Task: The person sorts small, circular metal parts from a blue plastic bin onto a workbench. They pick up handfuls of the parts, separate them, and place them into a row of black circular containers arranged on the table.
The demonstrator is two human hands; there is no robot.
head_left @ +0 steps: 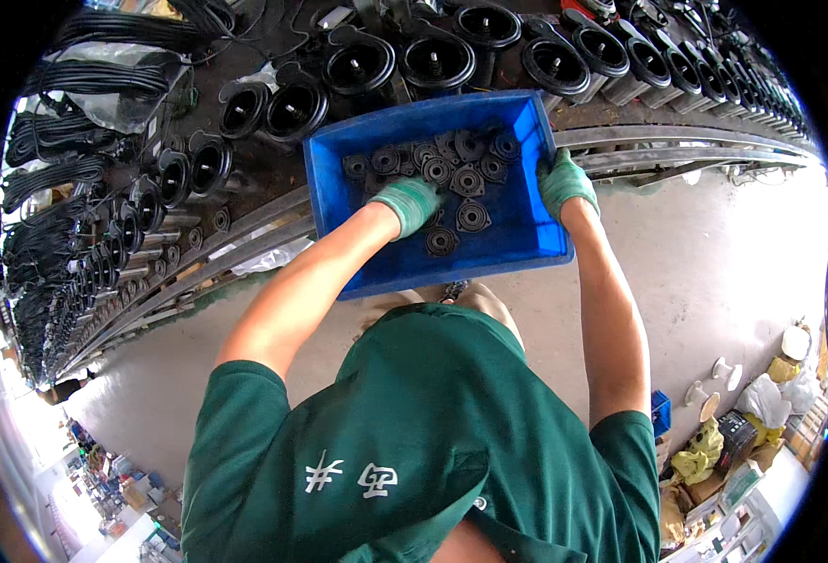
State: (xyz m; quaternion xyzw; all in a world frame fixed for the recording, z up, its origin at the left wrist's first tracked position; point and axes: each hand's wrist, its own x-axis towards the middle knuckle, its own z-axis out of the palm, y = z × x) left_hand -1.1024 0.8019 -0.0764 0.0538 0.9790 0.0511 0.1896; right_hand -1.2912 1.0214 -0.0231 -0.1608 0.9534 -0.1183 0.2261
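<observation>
A blue plastic bin (pixel 517 267) lies before me, its far side against the edge of the workbench. Loose round dark metal parts, several of them flanged discs with a centre hole (pixel 473 216), lie scattered on its floor. My left hand (pixel 408 204), in a green knit glove, reaches down into the bin among these parts. Its fingertips are hidden, so whether they hold a part does not show. On the right, my gloved right hand (pixel 566 184) is closed over the bin's right wall.
Black round housings with a central stud (pixel 357 66) stand in rows along the bench (pixel 287 174). Bundles of black cable (pixel 104 77) lie at the far left. Bags and boxes (pixel 705 450) sit on the floor at the lower right, near a small blue crate (pixel 660 413).
</observation>
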